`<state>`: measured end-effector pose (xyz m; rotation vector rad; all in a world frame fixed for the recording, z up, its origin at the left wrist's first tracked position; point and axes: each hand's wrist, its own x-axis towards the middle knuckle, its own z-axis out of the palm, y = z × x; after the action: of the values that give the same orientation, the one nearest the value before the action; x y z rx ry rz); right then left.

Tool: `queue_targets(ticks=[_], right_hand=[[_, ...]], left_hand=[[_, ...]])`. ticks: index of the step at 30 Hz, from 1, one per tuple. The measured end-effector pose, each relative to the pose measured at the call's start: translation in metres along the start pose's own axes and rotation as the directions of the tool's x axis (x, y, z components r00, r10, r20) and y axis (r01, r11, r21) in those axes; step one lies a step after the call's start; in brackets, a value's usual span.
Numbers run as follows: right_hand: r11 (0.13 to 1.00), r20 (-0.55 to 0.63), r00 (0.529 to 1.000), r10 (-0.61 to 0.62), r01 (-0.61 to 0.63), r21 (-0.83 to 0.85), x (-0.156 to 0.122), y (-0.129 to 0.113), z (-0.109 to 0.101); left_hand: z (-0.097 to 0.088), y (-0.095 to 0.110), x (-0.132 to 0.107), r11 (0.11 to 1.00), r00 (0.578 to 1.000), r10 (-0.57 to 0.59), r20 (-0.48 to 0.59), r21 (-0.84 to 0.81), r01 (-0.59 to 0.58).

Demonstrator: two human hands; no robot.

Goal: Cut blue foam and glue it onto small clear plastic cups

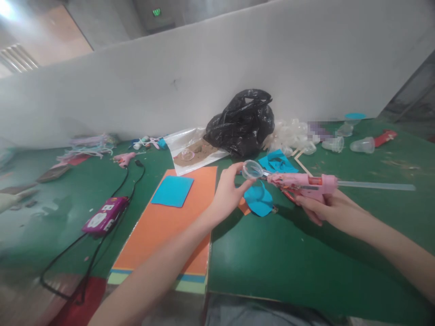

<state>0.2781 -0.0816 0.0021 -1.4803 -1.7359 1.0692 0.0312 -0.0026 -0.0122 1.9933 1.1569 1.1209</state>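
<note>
My left hand (228,192) pinches a small clear plastic cup (252,170) above the green table (288,253). My right hand (322,206) grips a pink hot glue gun (304,183), held level with its nozzle touching the cup's rim. A clear glue stick (377,185) juts out of the gun's back to the right. Below the cup lie cut pieces of blue foam (258,199) and an orange scrap.
A stack of orange foam sheets (163,231) with a blue square (172,191) lies left of my hands. A purple power strip (104,216) with black cables, a second pink glue gun (124,158), a black plastic bag (243,122), a sand tray (193,151) and clear cups (335,144) line the white wall.
</note>
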Motion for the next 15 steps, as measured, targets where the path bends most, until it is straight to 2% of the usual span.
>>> queue_targets(ticks=[8,15], right_hand=[[0.999,-0.019,0.999,0.043,-0.043,-0.023,-0.0002,0.0007,-0.0004],[0.998,-0.003,1.000,0.016,-0.016,0.054,-0.0016,-0.0071,-0.0006]], left_hand=[[-0.0009,0.0012,-0.0001,1.000,1.000,-0.012,0.002,-0.001,0.012],[-0.0006,0.0009,-0.0005,1.000,1.000,-0.006,0.005,-0.003,0.006]])
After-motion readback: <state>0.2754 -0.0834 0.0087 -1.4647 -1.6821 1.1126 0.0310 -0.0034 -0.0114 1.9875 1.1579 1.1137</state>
